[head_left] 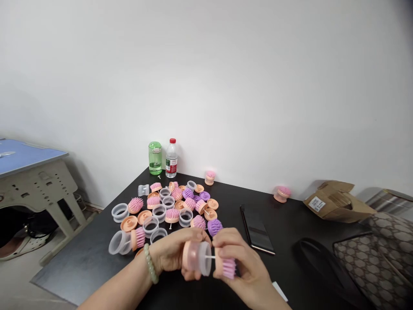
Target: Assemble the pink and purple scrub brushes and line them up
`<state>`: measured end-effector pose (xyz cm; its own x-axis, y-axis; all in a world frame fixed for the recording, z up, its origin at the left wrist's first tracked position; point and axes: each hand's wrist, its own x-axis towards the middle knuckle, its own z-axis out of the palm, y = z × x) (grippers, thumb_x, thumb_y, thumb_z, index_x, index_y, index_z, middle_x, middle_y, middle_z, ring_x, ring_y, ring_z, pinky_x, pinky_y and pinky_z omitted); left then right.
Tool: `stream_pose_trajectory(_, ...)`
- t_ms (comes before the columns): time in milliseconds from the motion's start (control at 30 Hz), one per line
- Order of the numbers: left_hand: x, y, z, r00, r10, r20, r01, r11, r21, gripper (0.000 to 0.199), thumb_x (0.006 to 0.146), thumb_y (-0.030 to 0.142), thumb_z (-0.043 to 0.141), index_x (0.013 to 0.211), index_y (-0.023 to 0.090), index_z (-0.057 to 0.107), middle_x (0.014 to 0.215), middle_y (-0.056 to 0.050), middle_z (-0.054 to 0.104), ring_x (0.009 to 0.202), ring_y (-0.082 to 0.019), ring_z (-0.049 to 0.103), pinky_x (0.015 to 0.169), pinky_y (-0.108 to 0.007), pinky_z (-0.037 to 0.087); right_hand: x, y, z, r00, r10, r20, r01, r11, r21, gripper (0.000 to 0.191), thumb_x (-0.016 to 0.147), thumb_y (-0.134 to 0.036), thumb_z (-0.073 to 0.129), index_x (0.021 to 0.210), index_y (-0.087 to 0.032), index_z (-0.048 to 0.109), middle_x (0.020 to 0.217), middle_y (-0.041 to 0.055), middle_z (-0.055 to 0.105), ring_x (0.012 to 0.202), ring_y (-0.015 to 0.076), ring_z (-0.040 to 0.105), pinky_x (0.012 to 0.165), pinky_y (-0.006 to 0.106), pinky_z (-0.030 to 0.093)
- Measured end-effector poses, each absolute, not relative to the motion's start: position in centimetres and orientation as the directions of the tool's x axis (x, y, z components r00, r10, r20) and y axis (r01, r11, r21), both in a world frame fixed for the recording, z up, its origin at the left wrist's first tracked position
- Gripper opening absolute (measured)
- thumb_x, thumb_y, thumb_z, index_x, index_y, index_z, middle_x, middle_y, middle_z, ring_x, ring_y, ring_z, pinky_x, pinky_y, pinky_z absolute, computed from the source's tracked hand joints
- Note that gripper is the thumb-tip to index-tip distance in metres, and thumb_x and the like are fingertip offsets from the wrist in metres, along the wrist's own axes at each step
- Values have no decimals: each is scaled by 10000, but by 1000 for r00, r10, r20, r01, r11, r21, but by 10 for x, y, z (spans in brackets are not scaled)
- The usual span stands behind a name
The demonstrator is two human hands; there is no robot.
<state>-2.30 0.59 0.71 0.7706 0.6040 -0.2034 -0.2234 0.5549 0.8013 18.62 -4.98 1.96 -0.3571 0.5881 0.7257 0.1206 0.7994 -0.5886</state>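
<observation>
My left hand [174, 249], with a green bead bracelet at the wrist, is closed around a clear plastic cup [203, 258] with an orange base at its left end. Opposite it, my right hand [240, 258] grips a brush head [227, 265] with pink bristles and an orange back. A thin white stem [210, 257] reaches from the brush head into the cup's open end; the two parts are apart. Beyond my hands lie several pink brush heads [172, 215], purple brush heads [214, 227], clear rings [120, 212] and orange discs [129, 223].
A phone [258, 230] lies right of my hands. Behind the parts stand a green bottle [155, 158] and a water bottle [171, 159]. Two pink brushes [210, 178] sit along the wall. A paper bag [335, 202] and a patterned handbag [380, 254] are at the right.
</observation>
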Motion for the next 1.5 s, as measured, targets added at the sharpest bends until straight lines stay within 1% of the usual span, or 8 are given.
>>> stream_pose_trajectory(133, -29, 14, 7, 712, 663, -231, -338, 612, 715, 359, 789, 484, 680, 874, 139, 632, 612, -8, 604, 443, -106, 534, 381, -179, 357, 208, -45, 28, -243, 625, 742, 235, 780, -580, 380, 840, -113, 719, 1137, -325, 612, 1112, 57, 634, 1058, 242, 611, 849, 358, 542)
stream_pose_trajectory(233, -31, 15, 14, 598, 797, -83, -531, 472, 703, 418, 723, 492, 777, 940, 163, 639, 811, -36, 657, 672, -143, 639, 582, -231, 490, 214, -41, 29, -369, 811, 454, 400, 580, -710, 383, 749, -199, 825, 1079, -287, 650, 1102, 55, 648, 1018, 257, 633, 857, 357, 544)
stream_pose_trajectory(367, -31, 13, 19, 501, 859, 104, -587, 249, 770, 552, 618, 369, 883, 1080, 205, 631, 964, -44, 625, 836, -169, 623, 747, -288, 504, 197, -37, 16, -505, 833, 227, 601, 528, -600, 376, 665, -207, 880, 979, -244, 677, 997, 43, 669, 998, 278, 610, 865, 401, 548)
stream_pose_trajectory(600, -26, 10, 21, 489, 859, 152, -466, 109, 878, 565, 573, 337, 920, 1033, 216, 616, 987, -38, 615, 916, -195, 624, 842, -322, 471, 194, -29, 0, -464, 768, 442, 639, 635, -434, 488, 725, -216, 855, 1163, -245, 643, 1168, 92, 658, 1086, 320, 556, 914, 472, 530)
stream_pose_trajectory(733, -22, 8, 20, 499, 837, 224, -364, -31, 931, 563, 565, 381, 931, 976, 220, 582, 1037, -43, 606, 985, -219, 598, 892, -364, 457, 199, -32, 5, -336, 740, 583, 564, 654, -505, 446, 853, -427, 735, 1245, -273, 587, 1148, 86, 662, 1067, 301, 580, 905, 446, 528)
stream_pose_trajectory(967, -15, 4, 10, 536, 788, 305, -257, -191, 947, 656, 518, 442, 942, 979, 203, 541, 1005, -30, 563, 874, -172, 528, 757, -288, 429, 183, -43, -3, -295, 820, 490, 459, 571, -680, 624, 850, -680, 584, 1296, -244, 591, 1180, 112, 685, 1048, 285, 675, 850, 360, 581)
stream_pose_trajectory(1267, -16, -2, 16, 429, 847, 314, 171, -417, 893, 441, 646, 456, 808, 801, 196, 487, 746, 48, 474, 640, -112, 372, 567, -234, 287, 179, -45, -6, -303, 714, 631, 565, 668, -485, 447, 882, -533, 663, 1209, -236, 594, 1011, 82, 742, 883, 270, 729, 832, 418, 593)
stream_pose_trajectory(1500, -13, -4, 8, 347, 886, 306, 195, -388, 901, 297, 852, 469, 577, 791, 210, 445, 686, 51, 437, 591, -117, 379, 541, -245, 296, 171, -51, -3, -370, 437, 820, 641, 759, -115, 491, 882, -42, 594, 1320, -239, 496, 1068, 119, 675, 997, 274, 661, 795, 436, 586)
